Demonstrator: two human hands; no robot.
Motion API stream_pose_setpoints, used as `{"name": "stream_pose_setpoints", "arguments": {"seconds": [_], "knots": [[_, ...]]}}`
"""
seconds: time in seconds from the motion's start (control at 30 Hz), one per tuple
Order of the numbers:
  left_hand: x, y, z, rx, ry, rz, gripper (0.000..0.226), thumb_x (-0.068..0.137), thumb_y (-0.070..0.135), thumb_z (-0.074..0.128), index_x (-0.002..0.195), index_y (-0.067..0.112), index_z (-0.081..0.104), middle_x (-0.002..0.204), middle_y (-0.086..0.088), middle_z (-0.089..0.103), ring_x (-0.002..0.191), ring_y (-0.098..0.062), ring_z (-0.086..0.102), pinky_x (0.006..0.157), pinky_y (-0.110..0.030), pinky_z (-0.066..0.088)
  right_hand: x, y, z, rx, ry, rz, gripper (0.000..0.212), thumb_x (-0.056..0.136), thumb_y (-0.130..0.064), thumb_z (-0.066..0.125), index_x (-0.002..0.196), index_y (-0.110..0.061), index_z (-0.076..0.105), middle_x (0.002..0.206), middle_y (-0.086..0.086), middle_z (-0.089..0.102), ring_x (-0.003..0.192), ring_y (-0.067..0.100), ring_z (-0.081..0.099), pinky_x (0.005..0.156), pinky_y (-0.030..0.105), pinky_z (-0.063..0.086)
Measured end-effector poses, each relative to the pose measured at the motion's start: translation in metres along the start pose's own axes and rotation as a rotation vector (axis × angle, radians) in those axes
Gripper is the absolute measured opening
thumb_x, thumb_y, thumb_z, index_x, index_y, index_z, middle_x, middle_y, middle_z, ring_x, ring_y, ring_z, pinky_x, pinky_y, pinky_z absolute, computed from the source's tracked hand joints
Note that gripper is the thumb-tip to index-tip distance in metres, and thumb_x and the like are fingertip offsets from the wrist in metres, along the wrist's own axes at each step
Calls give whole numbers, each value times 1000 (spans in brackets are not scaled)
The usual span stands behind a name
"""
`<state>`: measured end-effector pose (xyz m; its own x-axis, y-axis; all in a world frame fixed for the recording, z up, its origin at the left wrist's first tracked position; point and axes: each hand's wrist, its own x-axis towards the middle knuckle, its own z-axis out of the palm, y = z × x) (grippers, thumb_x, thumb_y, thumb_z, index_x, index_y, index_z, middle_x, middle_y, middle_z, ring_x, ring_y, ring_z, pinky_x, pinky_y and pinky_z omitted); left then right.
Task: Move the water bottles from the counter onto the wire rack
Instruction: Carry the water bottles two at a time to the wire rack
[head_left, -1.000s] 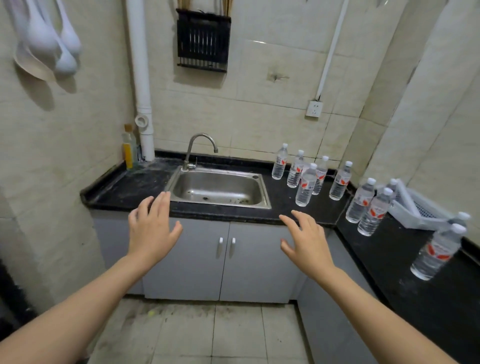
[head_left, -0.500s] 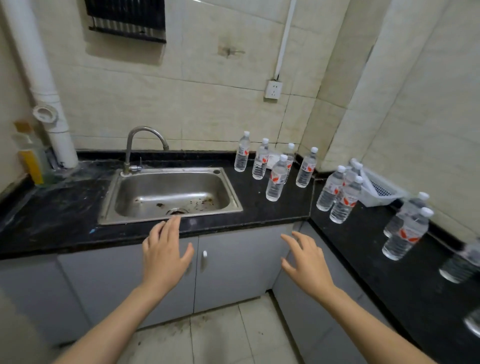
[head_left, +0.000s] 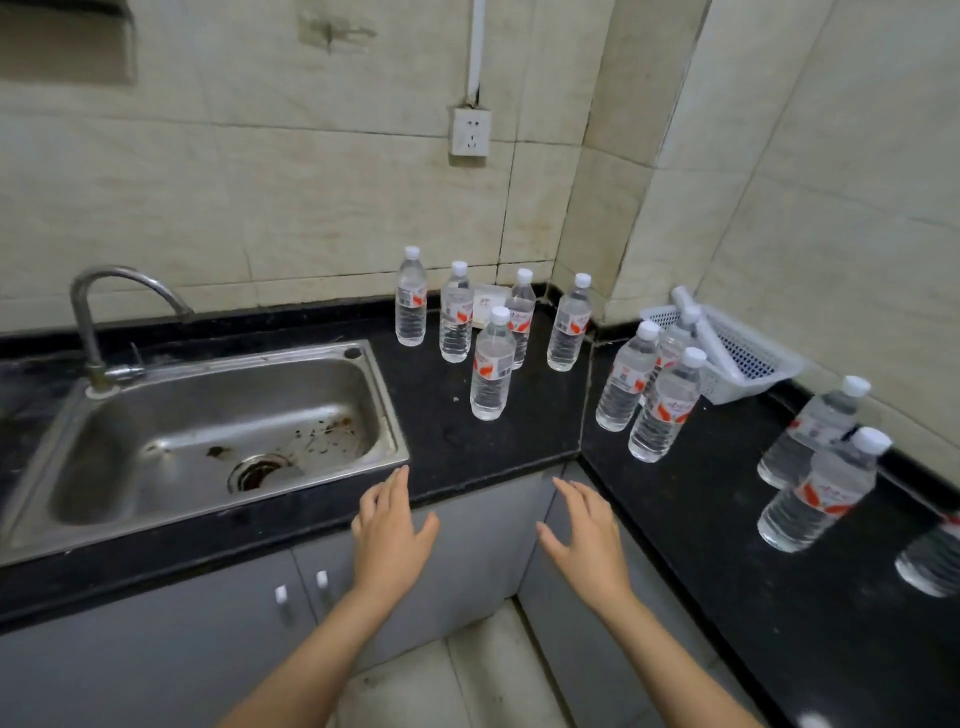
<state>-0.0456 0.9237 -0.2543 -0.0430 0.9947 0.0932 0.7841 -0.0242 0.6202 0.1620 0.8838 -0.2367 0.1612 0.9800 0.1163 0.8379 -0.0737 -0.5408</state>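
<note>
Both grips are empty: left grip (head_left: 392, 525) and right grip (head_left: 584, 535) hover with fingers spread before the table (head_left: 519, 441) edge, seemingly poised to reach. Black table wraps the corner, sink (head_left: 311, 395) at left; water bottles (head_left: 491, 364) stand upright on it in clusters, untouched. No rack shows

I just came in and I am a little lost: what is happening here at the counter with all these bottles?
A person stands at a black corner counter, left hand and right hand open before its edge, holding nothing. The water bottles stand upright on the counter: five beside the sink, three by a white basket, more along the right side. No wire rack is in view.
</note>
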Motion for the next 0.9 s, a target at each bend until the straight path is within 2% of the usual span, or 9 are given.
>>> {"name": "stream_pose_setpoints", "arguments": {"seconds": [0.4,0.63,0.77,0.83,0.9], "knots": [[84,-4,45,-4,-37,-210,62,88,27,53,142,13,26,146,-6,36,134,-26,27,106,-42,29,109,25,46,99,-108,39,58,86,-28,58,138,-18,33,141,6,37,131,21,30,107,34,26],[172,-22,62,-194,26,-240,59,86,22,53,140,12,30,139,-11,44,126,-31,35,106,-47,33,203,3,59,172,-13,13,62,82,-26,63,136,-19,35,137,4,40,127,20,34,105,35,29],[224,-19,75,-236,8,-259,62,88,23,52,142,10,26,146,-12,37,134,-30,29,111,-42,27,251,-14,67,308,49,108,69,79,-23,68,137,-19,31,136,4,41,126,19,36,100,24,28],[252,-17,80,-235,0,-247,62,87,23,54,141,8,27,145,-13,38,134,-30,29,110,-41,26,267,-19,77,364,69,179,76,77,-21,70,139,-16,28,138,8,40,128,20,36,104,28,30],[278,-15,86,-226,-14,-231,63,85,23,56,140,7,28,142,-15,41,132,-32,32,108,-42,28,278,-21,88,434,93,269,84,74,-19,73,141,-14,22,142,11,35,131,23,34,110,38,31]]}}
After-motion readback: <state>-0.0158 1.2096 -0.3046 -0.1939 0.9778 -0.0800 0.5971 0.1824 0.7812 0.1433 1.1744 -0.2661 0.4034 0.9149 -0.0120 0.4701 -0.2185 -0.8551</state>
